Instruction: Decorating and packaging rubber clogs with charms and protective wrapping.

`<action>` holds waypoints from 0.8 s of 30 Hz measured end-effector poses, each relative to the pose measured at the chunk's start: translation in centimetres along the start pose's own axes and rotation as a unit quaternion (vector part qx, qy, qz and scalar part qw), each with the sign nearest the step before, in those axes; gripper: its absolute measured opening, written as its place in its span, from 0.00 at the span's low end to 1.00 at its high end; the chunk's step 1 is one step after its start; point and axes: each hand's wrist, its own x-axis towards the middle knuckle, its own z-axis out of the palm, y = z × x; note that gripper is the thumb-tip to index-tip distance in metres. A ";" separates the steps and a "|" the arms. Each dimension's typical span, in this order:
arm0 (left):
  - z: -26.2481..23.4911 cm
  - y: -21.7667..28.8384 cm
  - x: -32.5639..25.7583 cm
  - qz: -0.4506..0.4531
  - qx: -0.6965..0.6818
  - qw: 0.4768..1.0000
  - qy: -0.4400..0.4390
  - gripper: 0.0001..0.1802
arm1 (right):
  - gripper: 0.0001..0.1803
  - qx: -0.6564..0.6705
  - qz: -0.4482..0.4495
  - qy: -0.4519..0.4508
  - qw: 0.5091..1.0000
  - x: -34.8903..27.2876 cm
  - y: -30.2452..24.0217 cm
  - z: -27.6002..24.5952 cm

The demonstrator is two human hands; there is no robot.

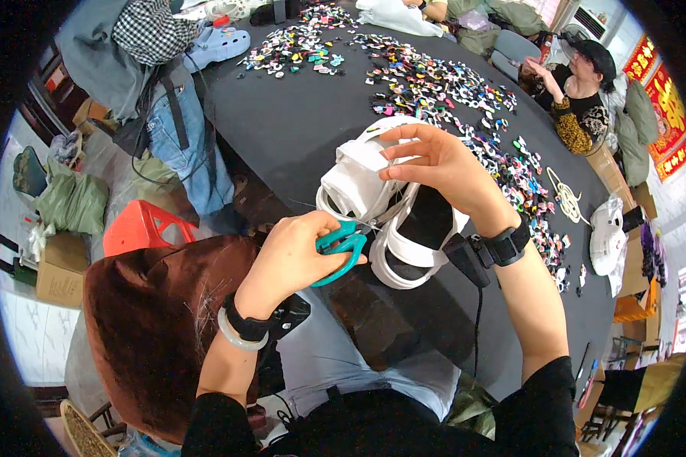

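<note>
In my left hand is a pair of small scissors with teal handles. Its fingers wrap round the loops, and the tips point at the gap between two white sandals, which stand side by side at the table's near edge. Wide white straps cross the sandals, and a dark insole shows in the right one. Just above them hovers my right hand, its fingers curved and a visible space between thumb and fingertips. A fine thread there would be too thin to make out.
Colourful small pieces lie heaped along the dark table. A white cord and another white shoe are at right. Across the table sits a person. Brown cloth and a red stool are left.
</note>
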 end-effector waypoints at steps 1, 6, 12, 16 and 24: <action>0.0 -0.1 0.1 0.006 0.013 1.000 0.010 0.20 | 0.23 -0.003 0.005 0.004 1.000 0.0 0.0 0.0; 0.9 -1.2 0.0 0.038 0.010 0.998 0.042 0.19 | 0.23 0.010 0.004 0.005 1.000 -0.1 0.2 -0.1; 0.7 -1.5 -1.8 0.012 0.006 0.999 0.052 0.19 | 0.23 0.039 -0.007 0.006 0.999 -0.6 -0.1 -0.6; 0.4 -4.9 -5.4 -0.041 -0.075 0.991 0.101 0.15 | 0.20 -0.034 0.024 0.027 0.999 -1.1 -1.0 -2.8; -1.2 -18.2 -16.1 -0.236 -0.186 0.920 0.251 0.13 | 0.11 0.023 0.016 0.098 0.995 -0.4 1.6 -5.0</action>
